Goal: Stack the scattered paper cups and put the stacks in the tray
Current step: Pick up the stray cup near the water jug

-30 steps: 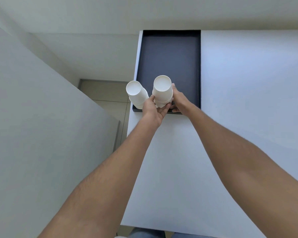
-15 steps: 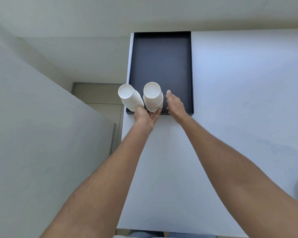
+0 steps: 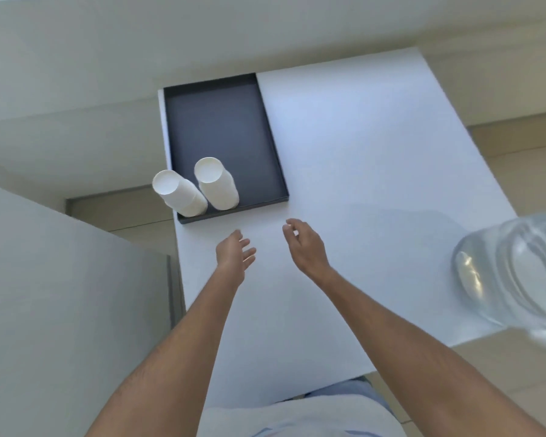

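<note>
Left hand (image 3: 234,255) hangs over the table (image 3: 375,171) with fingers straight and spread, palm turned inward, holding nothing. Right hand (image 3: 303,244) sits just beside it at 3 o'clock, fingers loosely curled and likewise holding nothing. Neither hand touches a cup. At 11 o'clock from the left hand lies the dark tray (image 3: 221,121), set at the table's left edge. Two cup stacks occupy its near left corner. The left stack (image 3: 178,193) stands at the corner and appears to lean out past the left rim; the right stack (image 3: 216,184) stands just beside it at 3 o'clock, the two touching or nearly so. Both show their open mouths upward. Grouping the stacks in one corner leaves the rest of the tray floor bare, which would suit further stacks. No loose cups are visible on the table. At 3 o'clock from the right hand, well apart, a clear plastic bottle (image 3: 514,272) intrudes at the frame edge, blurred. Judgement: placement looks complete for these two stacks; hands are free because nothing visible remains to carry.
</note>
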`<state>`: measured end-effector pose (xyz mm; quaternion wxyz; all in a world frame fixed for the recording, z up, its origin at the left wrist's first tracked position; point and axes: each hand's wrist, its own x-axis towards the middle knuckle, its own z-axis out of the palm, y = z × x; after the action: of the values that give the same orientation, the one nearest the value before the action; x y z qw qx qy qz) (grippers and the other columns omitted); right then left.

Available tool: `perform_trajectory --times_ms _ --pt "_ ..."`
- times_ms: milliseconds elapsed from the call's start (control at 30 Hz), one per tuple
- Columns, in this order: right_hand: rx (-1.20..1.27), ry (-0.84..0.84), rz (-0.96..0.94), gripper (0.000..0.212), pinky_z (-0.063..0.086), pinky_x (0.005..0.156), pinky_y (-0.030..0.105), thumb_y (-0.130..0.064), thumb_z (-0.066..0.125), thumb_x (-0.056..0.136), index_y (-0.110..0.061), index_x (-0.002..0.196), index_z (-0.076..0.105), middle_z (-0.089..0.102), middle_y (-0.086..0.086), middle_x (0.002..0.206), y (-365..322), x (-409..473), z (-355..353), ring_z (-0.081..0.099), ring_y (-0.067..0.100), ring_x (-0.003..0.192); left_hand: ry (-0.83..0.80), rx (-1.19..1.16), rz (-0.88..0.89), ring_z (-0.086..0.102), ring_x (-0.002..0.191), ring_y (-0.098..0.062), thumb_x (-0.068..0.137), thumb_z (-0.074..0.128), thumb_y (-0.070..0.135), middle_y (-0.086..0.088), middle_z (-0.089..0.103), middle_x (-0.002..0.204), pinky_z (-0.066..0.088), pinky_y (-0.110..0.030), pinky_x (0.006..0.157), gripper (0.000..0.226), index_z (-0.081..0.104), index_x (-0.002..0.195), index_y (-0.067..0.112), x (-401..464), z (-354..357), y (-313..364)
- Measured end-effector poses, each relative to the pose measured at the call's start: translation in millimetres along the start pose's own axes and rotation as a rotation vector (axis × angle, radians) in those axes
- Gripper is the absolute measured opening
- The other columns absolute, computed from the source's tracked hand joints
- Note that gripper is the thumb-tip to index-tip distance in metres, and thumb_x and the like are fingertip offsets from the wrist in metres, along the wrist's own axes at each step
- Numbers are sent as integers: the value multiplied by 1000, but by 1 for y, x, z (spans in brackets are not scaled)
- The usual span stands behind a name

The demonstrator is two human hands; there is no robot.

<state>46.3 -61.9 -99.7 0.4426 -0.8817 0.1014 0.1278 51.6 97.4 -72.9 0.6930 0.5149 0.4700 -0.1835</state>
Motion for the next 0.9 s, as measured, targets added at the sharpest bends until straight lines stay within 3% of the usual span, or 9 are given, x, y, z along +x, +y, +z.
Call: perform_trajectory --times_ms 133,333,433,600,733,900 --pt "-66 27 58 38 42 89 31 -43 44 99 -21 128 55 60 -2 120 37 -36 -27 59 16 92 -54 321 87 65 99 -28 95 55 30 -7 65 112 53 -39 86 32 60 116 7 -6 14 -24" --pt "-159 109 137 40 43 92 34 -42 46 98 -22 132 52 59 -1 122 93 -77 -78 58 21 105 -160 668 260 64 99 -27 93 58 28 -5 65 103 52 -41 88 20 63 103 12 -16 46 -55" --pt "-171 137 186 41 44 95 36 -41 45 98 -22 134 50 59 0 124 118 -101 -101 57 21 110 -225 815 347 62 93 -26 91 58 24 -4 64 95 49 -34 77 14 65 95 12 -30 69 -71" --pt "-186 184 261 42 43 97 36 -39 45 99 -19 135 50 57 1 129 162 -146 -134 54 21 115 -327 987 426 62 97 -25 90 59 20 -5 65 101 46 -31 79 17 67 101 10 -57 115 -105" --pt "-199 193 335 42 41 100 37 -38 44 99 -17 134 51 54 1 133 204 -184 -161 50 21 122 -408 1054 424 62 103 -27 90 59 19 -7 67 108 48 -36 90 15 67 100 11 -77 153 -130" --pt "-155 244 479 38 42 99 36 -33 45 97 -15 130 55 56 1 131 261 -239 -204 53 21 119 -487 1128 386 63 89 -27 89 59 17 -9 68 101 45 -29 75 8 66 85 14 -110 206 -167"
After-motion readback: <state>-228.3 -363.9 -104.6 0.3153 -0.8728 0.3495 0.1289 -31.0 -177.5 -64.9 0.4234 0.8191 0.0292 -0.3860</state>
